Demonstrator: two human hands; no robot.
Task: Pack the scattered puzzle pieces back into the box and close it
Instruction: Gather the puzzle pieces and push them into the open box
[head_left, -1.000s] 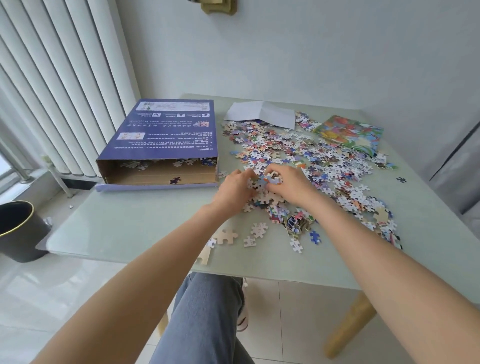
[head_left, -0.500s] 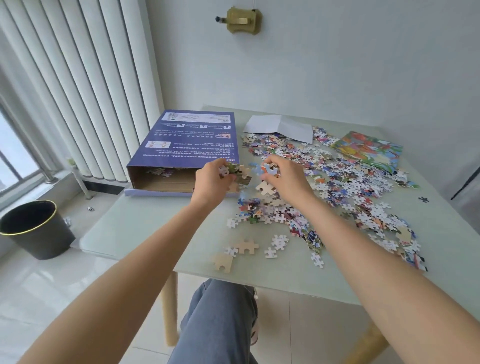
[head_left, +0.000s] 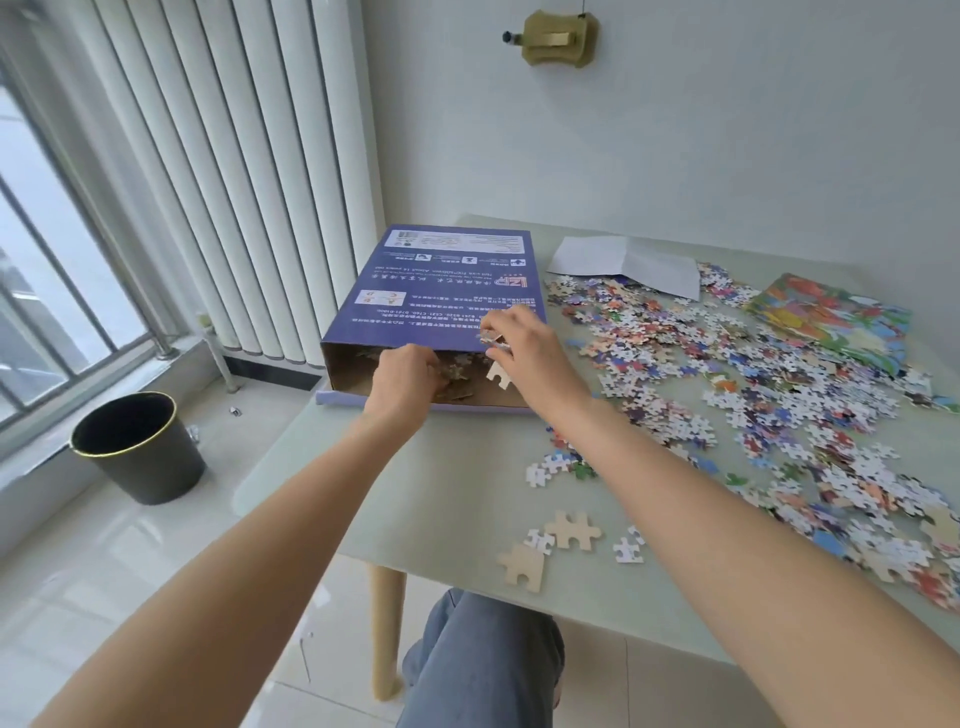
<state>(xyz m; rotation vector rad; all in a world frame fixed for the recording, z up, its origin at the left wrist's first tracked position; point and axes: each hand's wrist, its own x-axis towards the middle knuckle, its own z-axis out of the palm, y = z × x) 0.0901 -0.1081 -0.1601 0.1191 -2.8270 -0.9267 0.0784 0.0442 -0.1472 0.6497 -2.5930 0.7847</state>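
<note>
A flat purple puzzle box (head_left: 441, 291) lies on the pale green table (head_left: 457, 467), its open cardboard mouth facing me. My left hand (head_left: 402, 382) is at that mouth, fingers curled round a clump of puzzle pieces just inside. My right hand (head_left: 519, 345) hovers at the mouth's right end, pinching a few pieces, and one pale piece (head_left: 498, 375) is falling below it. A wide scatter of puzzle pieces (head_left: 727, 374) covers the table's right half. A few larger tan pieces (head_left: 571, 530) lie near the front edge.
A white folded sheet (head_left: 623, 262) and a colourful picture sheet (head_left: 831, 317) lie at the back right. A black bin (head_left: 140, 447) stands on the floor at left, below white vertical blinds (head_left: 234, 156). My jeans-clad knee (head_left: 478, 660) is under the table edge.
Both hands lifted handfuls of pieces from the pile and carried them left to the box mouth. The view turned left and up, and pieces are dropping into the box.
</note>
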